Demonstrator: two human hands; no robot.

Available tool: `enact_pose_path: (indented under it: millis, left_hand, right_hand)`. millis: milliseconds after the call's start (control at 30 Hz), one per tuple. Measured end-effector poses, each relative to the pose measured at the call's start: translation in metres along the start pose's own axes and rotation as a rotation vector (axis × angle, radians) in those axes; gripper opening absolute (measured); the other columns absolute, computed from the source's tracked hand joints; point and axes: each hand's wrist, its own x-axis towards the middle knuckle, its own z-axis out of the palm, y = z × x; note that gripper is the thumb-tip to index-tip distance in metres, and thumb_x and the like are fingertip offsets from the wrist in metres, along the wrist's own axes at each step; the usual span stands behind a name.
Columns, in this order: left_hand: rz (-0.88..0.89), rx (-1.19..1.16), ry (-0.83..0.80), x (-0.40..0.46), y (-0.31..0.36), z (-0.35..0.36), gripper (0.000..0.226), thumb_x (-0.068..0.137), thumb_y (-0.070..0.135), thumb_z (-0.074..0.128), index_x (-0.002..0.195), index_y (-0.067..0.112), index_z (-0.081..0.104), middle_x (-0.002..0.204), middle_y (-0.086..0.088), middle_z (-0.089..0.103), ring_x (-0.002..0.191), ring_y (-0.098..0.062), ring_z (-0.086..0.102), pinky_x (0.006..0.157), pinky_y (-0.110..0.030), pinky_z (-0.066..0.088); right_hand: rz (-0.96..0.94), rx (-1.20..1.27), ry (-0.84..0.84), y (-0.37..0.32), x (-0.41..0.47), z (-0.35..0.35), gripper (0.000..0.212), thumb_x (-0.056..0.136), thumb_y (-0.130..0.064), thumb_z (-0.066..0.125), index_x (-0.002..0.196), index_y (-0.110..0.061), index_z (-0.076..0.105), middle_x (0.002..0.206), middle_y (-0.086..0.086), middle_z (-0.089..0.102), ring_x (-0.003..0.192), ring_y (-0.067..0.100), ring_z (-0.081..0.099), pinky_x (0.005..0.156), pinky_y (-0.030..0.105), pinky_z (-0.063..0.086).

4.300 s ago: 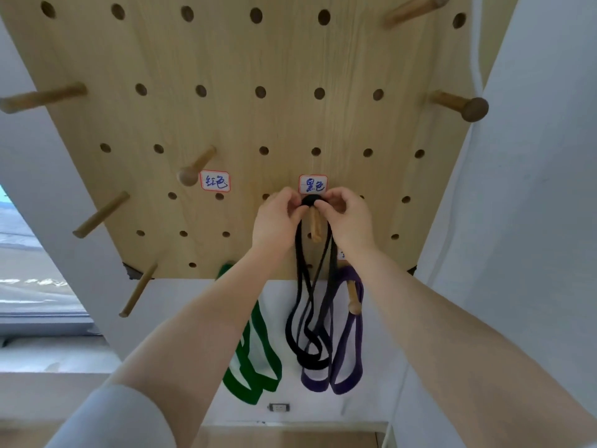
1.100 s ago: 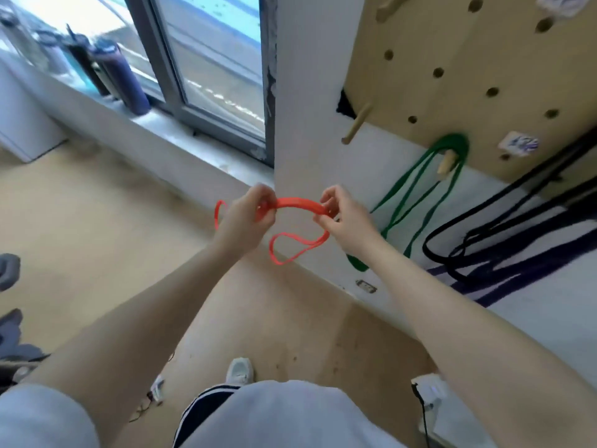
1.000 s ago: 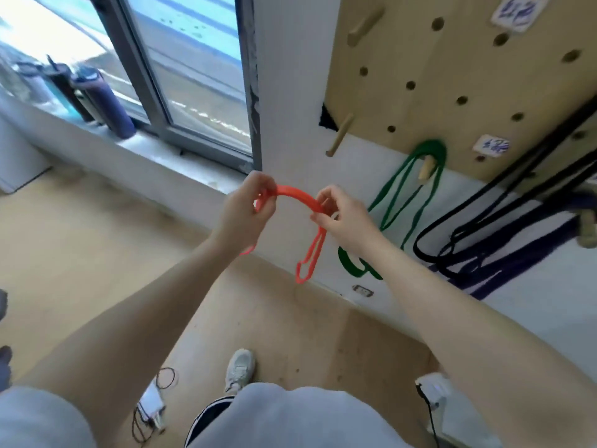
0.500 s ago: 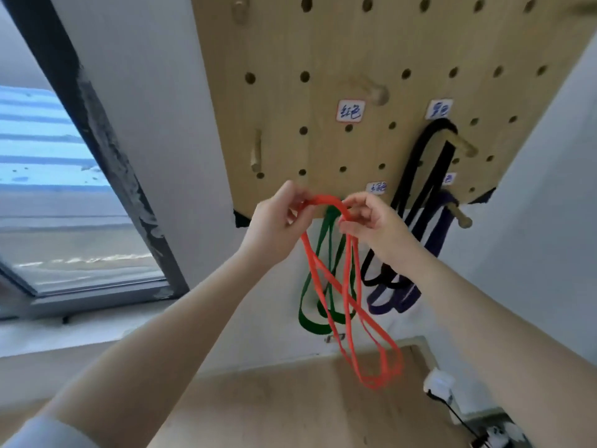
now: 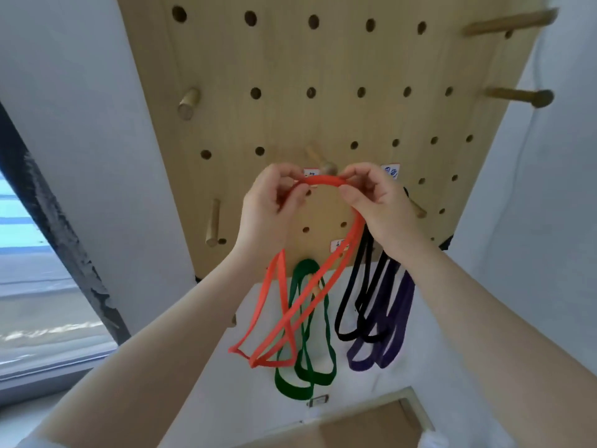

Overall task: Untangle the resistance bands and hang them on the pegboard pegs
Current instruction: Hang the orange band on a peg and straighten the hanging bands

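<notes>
Now, with both the left hand (image 5: 269, 208) and the right hand (image 5: 376, 205) pinching the red resistance band (image 5: 323, 181) just below the knobbed wooden peg (image 5: 323, 163) on the pegboard (image 5: 290, 59) — its doubled loops dangling before the hung green band (image 5: 303, 350) — the arch should be kept spread and lifted over the knob before either pinch eases.

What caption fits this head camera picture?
Both hands lift the orange band toward a pegboard peg.

White wall (image 5: 90, 130), window (image 5: 29, 286) at left.
</notes>
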Motion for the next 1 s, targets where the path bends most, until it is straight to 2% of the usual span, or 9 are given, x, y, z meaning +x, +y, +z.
enact_pose_path:
  millis: [133, 267, 400, 533, 600, 733, 833, 933, 1000]
  left_hand:
    - [0.041, 0.028, 0.061, 0.024, -0.001, 0.002, 0.030, 0.086, 0.005, 0.062, 0.083, 0.034, 0.055, 0.092, 0.000, 0.062, 0.078, -0.001, 0.060, 0.073, -0.014, 0.050]
    - [0.115, 0.125, 0.096, 0.049, -0.005, 0.009, 0.021, 0.086, 0.003, 0.060, 0.087, 0.024, 0.057, 0.092, 0.000, 0.061, 0.080, -0.003, 0.058, 0.072, -0.010, 0.046]
    - [0.015, 0.200, 0.075, 0.064, -0.021, 0.016, 0.015, 0.089, 0.007, 0.054, 0.095, 0.020, 0.059, 0.098, -0.002, 0.062, 0.085, -0.011, 0.060, 0.070, -0.009, 0.046]
    - [-0.145, 0.158, 0.027, 0.052, -0.036, 0.022, 0.009, 0.092, 0.015, 0.054, 0.098, 0.021, 0.051, 0.089, 0.014, 0.060, 0.082, 0.002, 0.059, 0.067, -0.009, 0.046]
    - [-0.148, 0.146, 0.022, 0.047, -0.039, 0.025, 0.010, 0.093, 0.014, 0.054, 0.099, 0.020, 0.049, 0.086, 0.018, 0.058, 0.080, 0.009, 0.056, 0.066, -0.004, 0.044]
    - [-0.149, 0.139, 0.122, 0.059, -0.035, 0.026, 0.009, 0.094, 0.013, 0.051, 0.102, 0.015, 0.052, 0.084, 0.018, 0.056, 0.077, 0.009, 0.054, 0.064, 0.000, 0.041]
    - [-0.155, 0.160, 0.137, 0.065, -0.040, 0.028, 0.008, 0.094, 0.011, 0.050, 0.097, 0.018, 0.050, 0.084, 0.017, 0.055, 0.078, 0.005, 0.054, 0.065, 0.001, 0.039]
    - [-0.165, 0.190, 0.081, 0.057, -0.046, 0.036, 0.010, 0.094, 0.012, 0.049, 0.098, 0.021, 0.049, 0.086, 0.013, 0.057, 0.079, 0.004, 0.055, 0.063, 0.001, 0.040]
    - [-0.212, 0.175, 0.070, 0.050, -0.049, 0.040, 0.011, 0.094, 0.016, 0.051, 0.103, 0.022, 0.047, 0.086, 0.017, 0.056, 0.079, 0.007, 0.055, 0.062, 0.000, 0.041]
  right_hand:
    - [-0.040, 0.010, 0.078, -0.004, 0.031, -0.001, 0.019, 0.089, -0.012, 0.059, 0.091, -0.031, 0.059, 0.080, -0.014, 0.058, 0.076, -0.002, 0.054, 0.073, 0.014, 0.044]
    - [0.017, 0.033, 0.089, -0.001, 0.059, 0.001, 0.021, 0.092, -0.011, 0.055, 0.087, -0.031, 0.058, 0.079, -0.010, 0.053, 0.070, 0.006, 0.052, 0.066, 0.018, 0.047]
    - [0.070, -0.123, 0.016, 0.011, 0.072, 0.003, 0.015, 0.094, -0.018, 0.053, 0.087, -0.031, 0.055, 0.080, -0.007, 0.055, 0.065, 0.014, 0.057, 0.059, 0.030, 0.052]
    - [0.077, -0.074, -0.052, 0.024, 0.067, 0.006, 0.014, 0.095, -0.019, 0.051, 0.092, -0.032, 0.052, 0.084, -0.003, 0.058, 0.067, 0.025, 0.063, 0.063, 0.042, 0.054]
    - [0.026, -0.149, -0.032, 0.030, 0.066, 0.009, 0.014, 0.096, -0.019, 0.049, 0.095, -0.033, 0.051, 0.084, -0.007, 0.058, 0.071, 0.019, 0.064, 0.066, 0.036, 0.054]
    - [-0.037, -0.314, 0.093, 0.034, 0.076, 0.015, 0.005, 0.095, -0.020, 0.050, 0.099, -0.022, 0.052, 0.079, -0.019, 0.052, 0.070, -0.009, 0.051, 0.061, 0.005, 0.041]
    - [0.018, -0.253, 0.177, 0.043, 0.084, 0.023, 0.005, 0.093, -0.018, 0.054, 0.093, -0.019, 0.050, 0.077, -0.017, 0.051, 0.067, -0.006, 0.049, 0.061, 0.009, 0.039]
    - [0.097, -0.088, 0.176, 0.055, 0.076, 0.035, 0.013, 0.094, -0.022, 0.053, 0.089, -0.031, 0.046, 0.077, -0.013, 0.055, 0.066, -0.003, 0.053, 0.061, 0.017, 0.041]
    - [0.132, -0.014, 0.167, 0.057, 0.068, 0.036, 0.012, 0.094, -0.025, 0.053, 0.099, -0.032, 0.045, 0.079, -0.014, 0.055, 0.061, -0.009, 0.053, 0.057, 0.012, 0.042]
